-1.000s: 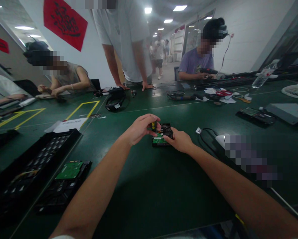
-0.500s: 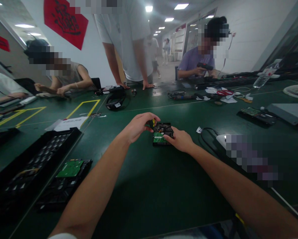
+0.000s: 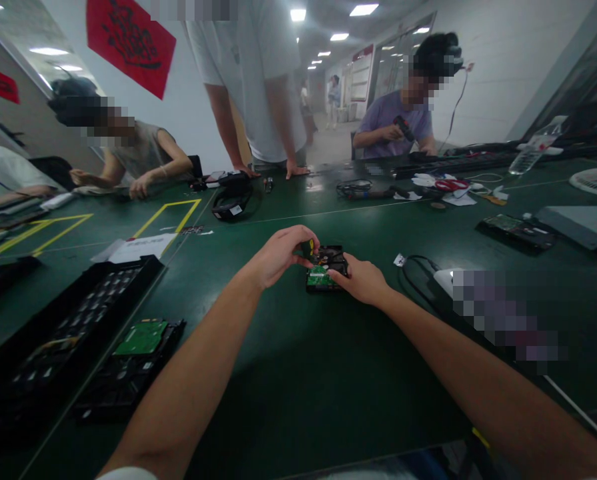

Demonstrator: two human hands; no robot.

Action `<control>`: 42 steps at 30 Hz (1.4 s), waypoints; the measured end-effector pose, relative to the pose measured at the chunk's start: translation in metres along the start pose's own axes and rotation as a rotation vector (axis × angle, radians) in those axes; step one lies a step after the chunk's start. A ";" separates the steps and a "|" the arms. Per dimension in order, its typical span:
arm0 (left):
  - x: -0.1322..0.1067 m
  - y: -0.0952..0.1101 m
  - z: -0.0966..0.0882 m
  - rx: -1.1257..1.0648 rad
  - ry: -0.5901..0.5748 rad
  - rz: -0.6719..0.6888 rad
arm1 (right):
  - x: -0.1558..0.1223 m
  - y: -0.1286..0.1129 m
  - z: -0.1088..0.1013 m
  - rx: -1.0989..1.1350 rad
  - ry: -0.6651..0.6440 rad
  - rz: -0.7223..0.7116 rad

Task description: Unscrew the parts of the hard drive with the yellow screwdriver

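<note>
A hard drive (image 3: 339,252) with a green circuit board (image 3: 318,277) lies on the dark green table, board side up. My right hand (image 3: 362,279) is closed around its right edge, the thumb resting on top near the board. Over the drive's left side, my left hand (image 3: 287,252) pinches a small black-and-yellow handle (image 3: 309,247) that looks like a short screwdriver's. The lower end of that tool is hidden by my fingers, so I cannot tell whether it touches the drive.
Left stands a long black tray (image 3: 146,267) beside another drive with a green board (image 3: 141,338). A cable (image 3: 418,259) and white power strip (image 3: 443,279) lie right. Farther right are a drive (image 3: 516,232) and grey box (image 3: 581,223). Co-workers occupy the far side.
My left fingers and the black-and-yellow handle have shifted slightly. My right hand and the drive stay put. Across the table, a co-worker has tilted a dark hand tool more upright.
</note>
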State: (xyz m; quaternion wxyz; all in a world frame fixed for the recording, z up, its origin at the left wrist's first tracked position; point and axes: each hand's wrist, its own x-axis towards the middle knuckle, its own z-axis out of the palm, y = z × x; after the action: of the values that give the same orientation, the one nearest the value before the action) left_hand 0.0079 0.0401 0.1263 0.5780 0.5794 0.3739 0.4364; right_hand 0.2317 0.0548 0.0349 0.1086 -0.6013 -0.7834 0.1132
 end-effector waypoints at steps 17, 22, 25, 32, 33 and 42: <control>-0.001 -0.003 0.008 -0.135 -0.030 -0.057 | 0.000 0.000 0.002 0.000 0.023 -0.012; -0.001 0.001 0.004 -0.040 0.051 -0.004 | 0.001 0.003 0.005 0.003 0.039 -0.016; 0.000 0.003 0.002 0.018 0.116 0.026 | 0.002 0.005 0.006 0.007 0.044 -0.024; -0.002 0.005 0.003 0.052 0.156 0.032 | 0.001 0.003 0.004 0.008 0.028 -0.021; -0.002 0.006 0.004 0.028 0.148 0.020 | 0.001 0.003 0.004 0.007 0.026 -0.020; 0.003 -0.001 0.000 -0.156 0.048 -0.054 | -0.003 -0.002 -0.004 0.003 0.004 -0.003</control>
State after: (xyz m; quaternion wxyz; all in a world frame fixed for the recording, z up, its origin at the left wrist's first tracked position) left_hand 0.0084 0.0428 0.1252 0.6238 0.5118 0.3679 0.4622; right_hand 0.2317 0.0521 0.0388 0.1111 -0.6000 -0.7841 0.1129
